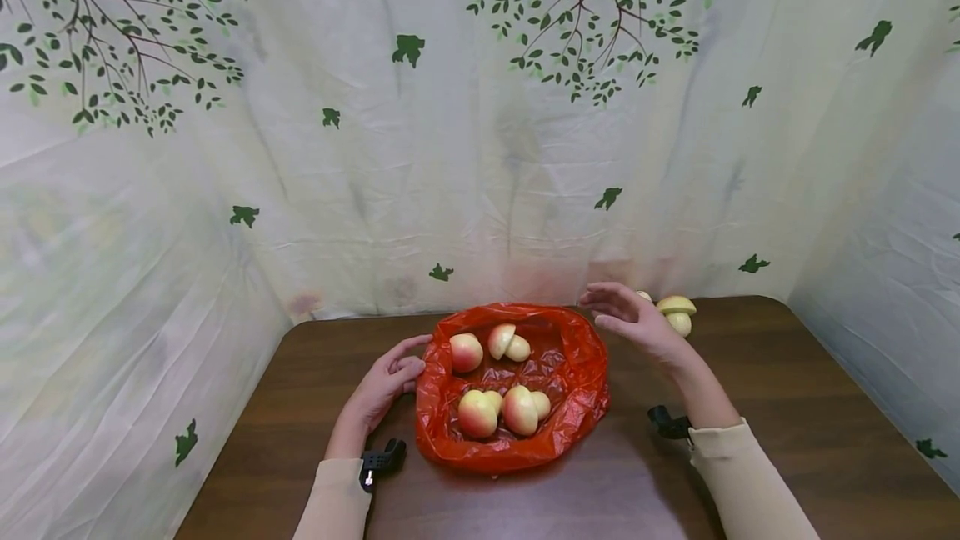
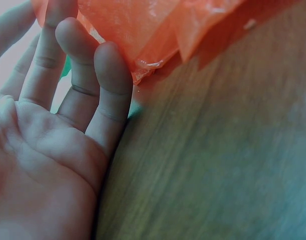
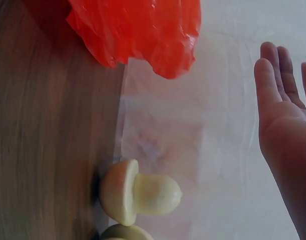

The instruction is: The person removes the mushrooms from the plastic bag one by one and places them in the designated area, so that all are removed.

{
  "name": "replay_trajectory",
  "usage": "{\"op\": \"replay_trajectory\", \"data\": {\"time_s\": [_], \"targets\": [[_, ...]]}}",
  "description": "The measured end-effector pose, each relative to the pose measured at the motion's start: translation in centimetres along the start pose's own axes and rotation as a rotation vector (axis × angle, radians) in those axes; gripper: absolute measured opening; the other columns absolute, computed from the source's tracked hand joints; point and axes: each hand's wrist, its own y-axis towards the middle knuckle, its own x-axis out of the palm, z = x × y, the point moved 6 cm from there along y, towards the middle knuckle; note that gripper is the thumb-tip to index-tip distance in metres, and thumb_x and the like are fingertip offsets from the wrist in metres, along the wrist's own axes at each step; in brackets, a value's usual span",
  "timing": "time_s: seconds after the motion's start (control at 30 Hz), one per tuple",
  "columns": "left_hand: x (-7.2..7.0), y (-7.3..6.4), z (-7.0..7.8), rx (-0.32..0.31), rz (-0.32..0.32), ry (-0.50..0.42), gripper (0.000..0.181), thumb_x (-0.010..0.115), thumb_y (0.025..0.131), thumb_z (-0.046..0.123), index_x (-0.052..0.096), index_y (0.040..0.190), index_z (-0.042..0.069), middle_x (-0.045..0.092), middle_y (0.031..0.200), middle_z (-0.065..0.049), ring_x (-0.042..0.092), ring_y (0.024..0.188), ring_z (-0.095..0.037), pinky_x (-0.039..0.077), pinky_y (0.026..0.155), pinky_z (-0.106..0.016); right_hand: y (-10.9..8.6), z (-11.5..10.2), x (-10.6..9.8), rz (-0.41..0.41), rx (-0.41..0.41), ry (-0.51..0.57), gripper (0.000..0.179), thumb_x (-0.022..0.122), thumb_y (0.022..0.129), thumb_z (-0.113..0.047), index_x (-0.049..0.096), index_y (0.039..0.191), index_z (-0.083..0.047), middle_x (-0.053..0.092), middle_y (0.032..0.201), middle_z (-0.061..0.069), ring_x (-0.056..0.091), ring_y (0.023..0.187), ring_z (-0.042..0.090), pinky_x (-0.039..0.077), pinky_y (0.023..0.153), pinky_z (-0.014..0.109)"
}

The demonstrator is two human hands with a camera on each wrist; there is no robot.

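Note:
A red plastic bag [image 1: 512,461] stands wide-mouthed on the table, its rim rolled outward. Inside lie several model mushrooms, among them a tilted mushroom [image 1: 501,342] at the back and a red-and-yellow mushroom [image 1: 477,413] at the front. My left hand [image 1: 386,382] touches the bag's left side with loosely bent fingers; some fingertips are hidden by plastic in the left wrist view. Beyond the bag's right rim, my right hand [image 1: 633,319] hovers with relaxed fingers and holds nothing. Behind it stands a pale mushroom [image 1: 677,315], also seen in the right wrist view.
Another mushroom [image 1: 643,296] is mostly hidden behind the right hand. The brown wooden table [image 1: 780,407] ends at a white curtain [image 1: 517,190] printed with leaves. Dark wrist devices [image 1: 382,461] sit on both forearms.

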Motion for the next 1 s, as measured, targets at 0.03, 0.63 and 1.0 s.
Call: {"op": "replay_trajectory", "data": {"time_s": [0.03,0.63,1.0], "targets": [[0.0,0.0,0.0,0.001,0.000,0.000,0.053,0.055,0.111,0.022,0.041,0.161,0.013,0.079,0.105,0.006,0.074,0.102,-0.010,0.061,0.096,-0.027,0.0,0.1,0.2,-0.008,0.008,0.004,0.049,0.064,0.105,-0.009,0.049,0.151,-0.004,0.060,0.146,0.018,0.063,0.132,0.013,0.055,0.103,0.021],[-0.1,0.1,-0.1,-0.015,0.009,0.009,0.053,0.057,0.110,0.023,0.041,0.161,0.014,0.079,0.106,0.005,0.074,0.101,-0.011,0.061,0.096,-0.027,0.2,0.9,4.1,-0.212,0.056,0.019,0.060,0.067,0.102,-0.008,0.042,0.156,0.004,0.054,0.151,0.028,0.052,0.145,0.035,0.054,0.105,0.025],[0.0,0.1,0.0,-0.005,0.002,0.003,0.053,0.056,0.111,0.022,0.041,0.161,0.013,0.079,0.106,0.006,0.074,0.102,-0.010,0.061,0.096,-0.027,0.2,1.3,6.2,-0.340,0.052,-0.009,0.059,0.070,0.099,-0.007,0.047,0.153,0.002,0.051,0.152,0.032,0.046,0.146,0.047,0.044,0.122,0.044]]}}
